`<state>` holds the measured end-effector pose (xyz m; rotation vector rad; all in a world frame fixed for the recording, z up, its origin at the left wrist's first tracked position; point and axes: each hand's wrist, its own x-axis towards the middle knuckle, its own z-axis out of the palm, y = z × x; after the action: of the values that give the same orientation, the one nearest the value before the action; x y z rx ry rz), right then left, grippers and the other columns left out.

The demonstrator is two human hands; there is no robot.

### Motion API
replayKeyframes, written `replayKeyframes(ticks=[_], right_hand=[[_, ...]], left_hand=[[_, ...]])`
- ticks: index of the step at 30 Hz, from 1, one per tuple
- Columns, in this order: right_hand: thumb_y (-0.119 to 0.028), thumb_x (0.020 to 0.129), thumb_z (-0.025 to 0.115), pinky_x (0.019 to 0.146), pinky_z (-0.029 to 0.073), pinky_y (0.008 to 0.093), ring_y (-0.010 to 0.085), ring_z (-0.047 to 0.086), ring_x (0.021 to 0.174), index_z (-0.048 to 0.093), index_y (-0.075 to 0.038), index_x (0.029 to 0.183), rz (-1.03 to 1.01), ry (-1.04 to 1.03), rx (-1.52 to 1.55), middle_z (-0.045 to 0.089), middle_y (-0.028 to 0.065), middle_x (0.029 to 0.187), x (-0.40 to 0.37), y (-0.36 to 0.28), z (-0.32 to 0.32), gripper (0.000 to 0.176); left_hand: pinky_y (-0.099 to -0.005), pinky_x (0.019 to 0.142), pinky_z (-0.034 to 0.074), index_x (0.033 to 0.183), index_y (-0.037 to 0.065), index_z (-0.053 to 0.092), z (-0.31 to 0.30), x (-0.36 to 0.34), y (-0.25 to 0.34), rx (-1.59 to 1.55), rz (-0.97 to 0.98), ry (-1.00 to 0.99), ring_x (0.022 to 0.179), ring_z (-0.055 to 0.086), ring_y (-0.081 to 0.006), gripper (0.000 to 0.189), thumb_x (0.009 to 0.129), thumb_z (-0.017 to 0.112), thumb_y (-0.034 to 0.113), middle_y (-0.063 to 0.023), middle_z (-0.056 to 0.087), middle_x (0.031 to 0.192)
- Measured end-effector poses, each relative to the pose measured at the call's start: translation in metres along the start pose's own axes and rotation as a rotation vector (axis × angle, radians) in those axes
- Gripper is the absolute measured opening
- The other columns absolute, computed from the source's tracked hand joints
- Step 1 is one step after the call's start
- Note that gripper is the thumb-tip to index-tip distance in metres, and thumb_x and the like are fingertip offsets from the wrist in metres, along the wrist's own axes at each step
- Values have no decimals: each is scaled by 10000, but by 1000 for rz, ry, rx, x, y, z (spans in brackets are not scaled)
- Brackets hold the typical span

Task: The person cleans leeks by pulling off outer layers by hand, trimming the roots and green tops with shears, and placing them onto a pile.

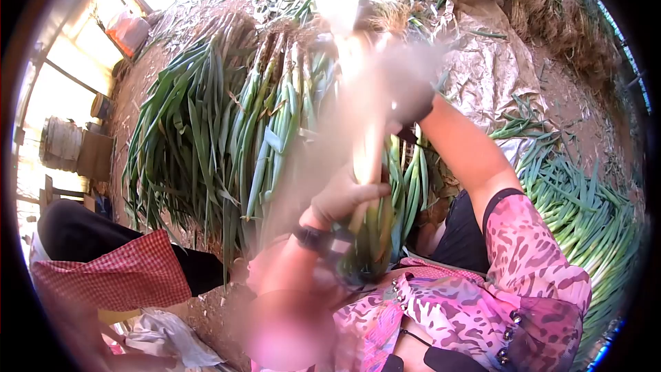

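Note:
Near the middle of the view, my left hand (344,196), with a dark watch at its wrist, is closed around a pale large green onion (372,148). The white stalk points up and away from me, and its green leaves (375,234) hang down toward my lap. Beside the upper part of the stalk is my right hand (406,83), smeared by motion and a dark greyish colour. Its fingers cannot be made out. A whitish blur (342,8) hides the stalk's far end.
Large green onions (206,117) lie in a thick row ahead and left. More lie in a heap (585,217) at right. Rooted, soil-covered stalks (551,14) are piled at the back, near a crumpled sheet (489,62). Another person's dark-clad leg (89,231) is at left.

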<state>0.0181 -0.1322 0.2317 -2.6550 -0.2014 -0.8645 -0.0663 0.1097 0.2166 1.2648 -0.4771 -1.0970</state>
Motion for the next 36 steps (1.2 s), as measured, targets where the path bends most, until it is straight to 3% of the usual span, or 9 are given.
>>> replayKeyframes(ticks=[9,11,13,17,21,27,31,34,36], right_hand=[[-202,862,700,816,520,420,331,610,906,561,11,1198,337,226,-47,608,185,973,92,129,-127,421],[-198,871,691,783,531,409,312,623,860,575,-2,1178,356,221,-31,618,168,927,91,122,-140,382],[-193,880,683,750,541,398,293,637,814,589,-14,1158,210,170,-69,629,152,881,77,88,-138,344],[-185,898,666,684,563,377,255,664,723,617,-39,1117,-262,-95,-143,650,118,789,29,-9,-73,268],[-180,913,652,646,575,366,236,685,677,649,-64,1055,-134,-111,-185,673,103,737,21,-5,-25,184],[-196,950,623,692,561,355,240,644,688,692,-50,965,453,15,494,672,114,755,46,86,-47,162],[-106,920,645,773,565,322,189,625,784,685,-11,1072,-265,-439,67,679,79,862,3,66,-62,184],[-51,895,668,829,564,300,148,653,902,674,-14,1136,102,-666,725,711,87,1002,-14,41,-60,244],[-64,906,670,828,563,299,147,656,905,680,-31,1158,-109,-638,676,714,89,1018,-9,45,-56,254]], left_hand=[[-279,652,505,977,9,674,-18,-9,-36,141,22,477,716,625,-128,213,809,749,116,-22,661,827],[-315,746,502,1038,-1,670,-28,1,-52,289,-45,528,825,633,-181,322,808,731,216,-76,673,890],[-382,938,488,1199,-25,658,-27,12,-49,422,-80,513,1068,648,-290,555,824,706,382,-190,695,1070],[-337,661,529,975,-12,665,-6,23,-52,615,-12,646,695,667,-171,328,780,727,244,-99,688,762],[-359,647,532,985,-6,656,6,21,-53,682,-16,679,675,676,-196,345,782,724,265,-111,686,748],[-302,630,518,964,15,673,-12,16,-60,401,50,531,676,641,-138,249,780,736,171,-45,674,777],[-283,660,510,940,14,680,-7,18,-46,261,20,329,712,626,-127,213,786,737,150,-31,670,809],[-281,689,508,933,14,684,-3,18,-46,268,3,182,745,625,-129,205,782,732,144,-33,667,818],[-311,749,517,994,-10,675,-4,15,-42,252,-49,148,818,635,-161,307,775,752,191,-72,675,882]])
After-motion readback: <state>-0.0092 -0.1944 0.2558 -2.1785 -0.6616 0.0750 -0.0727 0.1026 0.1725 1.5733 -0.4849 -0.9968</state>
